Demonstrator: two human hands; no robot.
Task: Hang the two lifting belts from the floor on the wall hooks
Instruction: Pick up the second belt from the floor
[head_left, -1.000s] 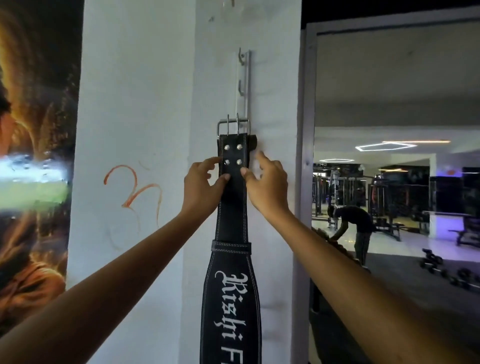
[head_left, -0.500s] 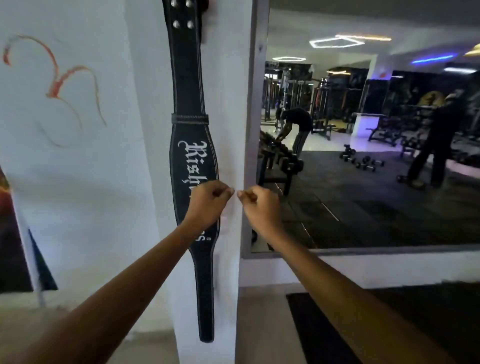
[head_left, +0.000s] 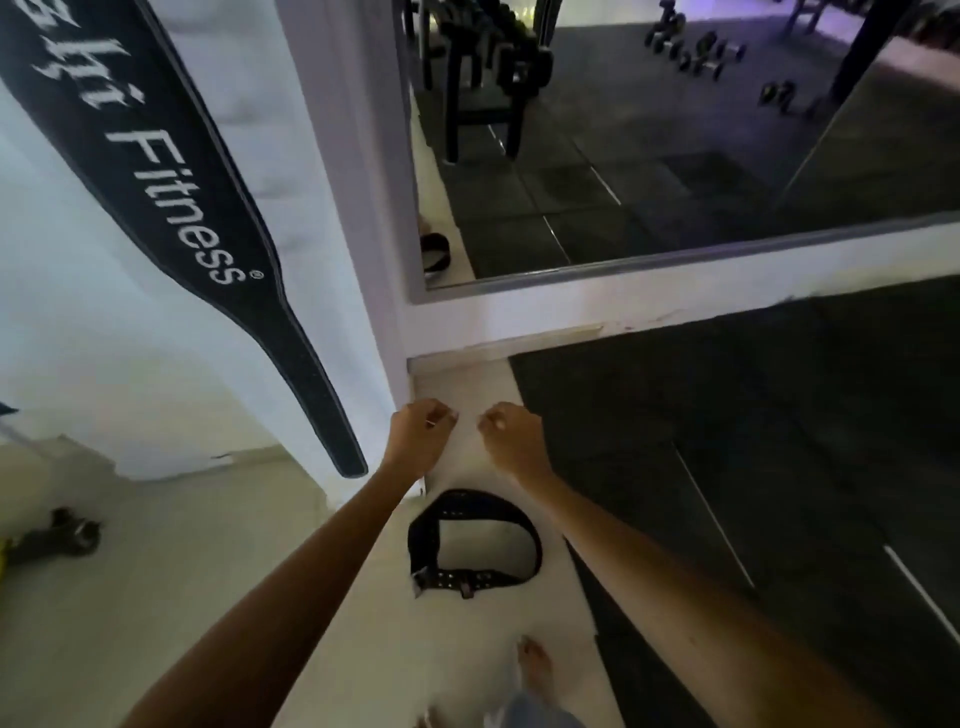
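One black lifting belt (head_left: 171, 202) with white lettering hangs down the white pillar at the upper left; its top and the hooks are out of frame. A second black belt (head_left: 475, 545) lies curled in a loop on the pale floor strip below my forearms, its buckle end toward me. My left hand (head_left: 418, 439) and my right hand (head_left: 511, 439) hover side by side above the floor beyond that belt, both loosely fisted and holding nothing. Neither hand touches either belt.
A large wall mirror (head_left: 675, 156) fills the upper right, reflecting dumbbells and a rack. Black rubber mats (head_left: 779, 467) cover the floor to the right. A small dumbbell (head_left: 62, 532) lies at the left. My bare foot (head_left: 535, 670) shows at the bottom.
My hands let go of the hung belt and dropped away from the wall with fingers curled. The view tilted down from the hooks to the floor, bringing the second belt into sight.
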